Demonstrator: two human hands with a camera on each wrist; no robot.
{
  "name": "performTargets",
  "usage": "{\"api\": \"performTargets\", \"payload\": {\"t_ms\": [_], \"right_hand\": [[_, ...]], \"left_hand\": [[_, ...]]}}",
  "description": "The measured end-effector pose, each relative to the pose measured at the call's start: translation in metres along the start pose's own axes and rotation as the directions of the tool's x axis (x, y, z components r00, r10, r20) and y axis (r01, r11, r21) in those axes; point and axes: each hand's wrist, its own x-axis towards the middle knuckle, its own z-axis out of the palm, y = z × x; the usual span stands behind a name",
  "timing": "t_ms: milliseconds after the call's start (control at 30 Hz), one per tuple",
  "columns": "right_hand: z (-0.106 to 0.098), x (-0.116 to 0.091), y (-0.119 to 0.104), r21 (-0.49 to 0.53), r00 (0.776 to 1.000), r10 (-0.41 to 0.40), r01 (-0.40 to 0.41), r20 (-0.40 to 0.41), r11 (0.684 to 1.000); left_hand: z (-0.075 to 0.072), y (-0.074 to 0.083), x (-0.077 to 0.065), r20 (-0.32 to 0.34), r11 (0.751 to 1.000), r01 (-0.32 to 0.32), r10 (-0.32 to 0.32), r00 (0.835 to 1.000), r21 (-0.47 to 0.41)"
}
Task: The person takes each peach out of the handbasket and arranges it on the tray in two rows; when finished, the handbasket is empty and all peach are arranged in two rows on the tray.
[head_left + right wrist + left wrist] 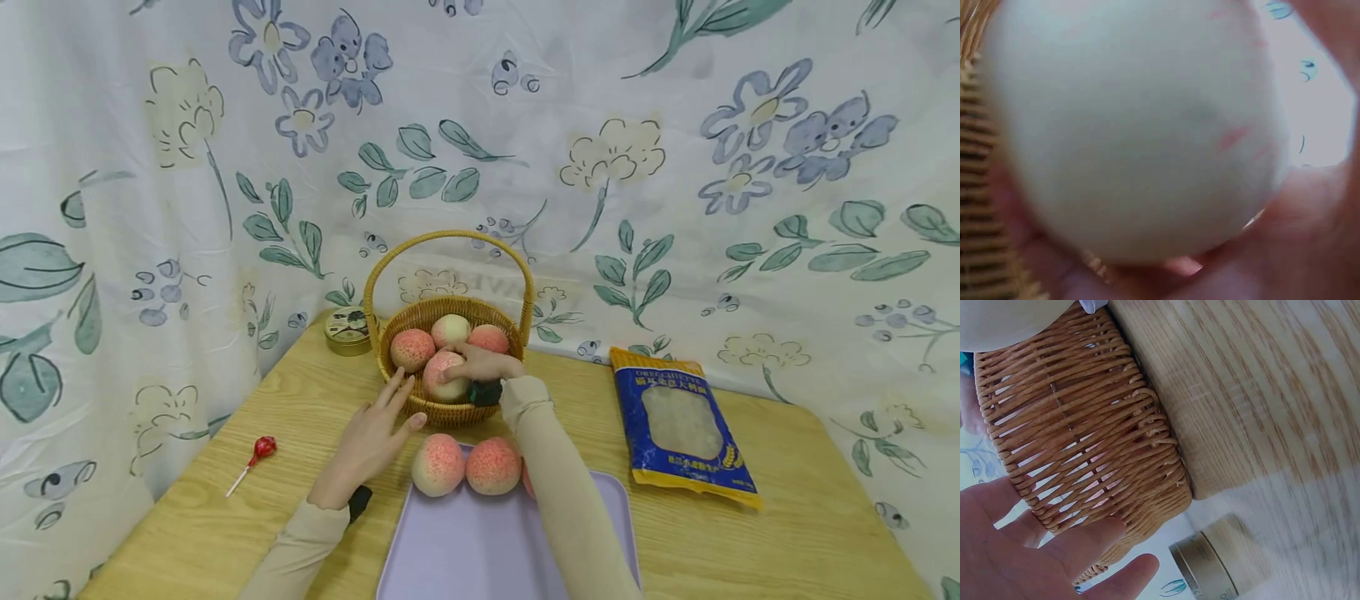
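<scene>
My right hand [483, 365] reaches into a wicker basket [453, 417] with a tall arched handle. It grips the front peach [441, 379], pink and pale, whose pale side [1141, 125] fills the right wrist view with fingers curled around it. More peaches lie in the basket: a pink one [412, 349] at left, a pale one [452, 327] behind, and another pink one [491, 337] at right. My left hand [371, 442] has its fingers extended, the fingertips right at the basket's front left rim; the left wrist view shows them against the woven wall [1079, 425].
In front of the basket, a lilac tray [472, 550] bears peaches [493, 467] along its far edge, one partly hidden by the right sleeve. A blue and yellow pasta bag [682, 425] lies at right, a red lollipop [262, 448] at left, and a round tin [348, 332] beside the basket.
</scene>
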Motion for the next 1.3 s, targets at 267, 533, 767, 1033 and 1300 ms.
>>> {"api": "performTargets", "payload": {"t_ms": [267,533,767,1033,1300], "right_hand": [[-0.011,-0.020,-0.003,0.205,0.995,-0.007,0.026,-0.096,0.979],[-0.023,-0.055,0.002,0.501,0.982,-0.050,0.136,-0.181,0.855],[-0.033,-0.104,0.017,0.493,0.961,-0.089,0.213,-0.263,0.844],[-0.030,-0.167,0.054,0.450,0.932,-0.075,0.240,-0.355,0.860],[0.001,-0.218,0.102,0.449,0.894,-0.027,0.251,-0.448,0.857]], "left_hand": [[0.000,0.000,0.000,0.000,1.000,0.004,-0.004,1.000,0.000],[0.001,0.000,0.002,-0.010,1.000,-0.006,0.006,1.000,-0.002],[-0.001,-0.001,0.003,0.007,1.000,-0.007,0.007,1.000,-0.012],[-0.003,0.000,0.005,0.006,1.000,-0.016,0.016,1.000,-0.012],[-0.001,0.002,0.004,0.043,0.997,0.002,0.001,0.999,-0.081]]}}
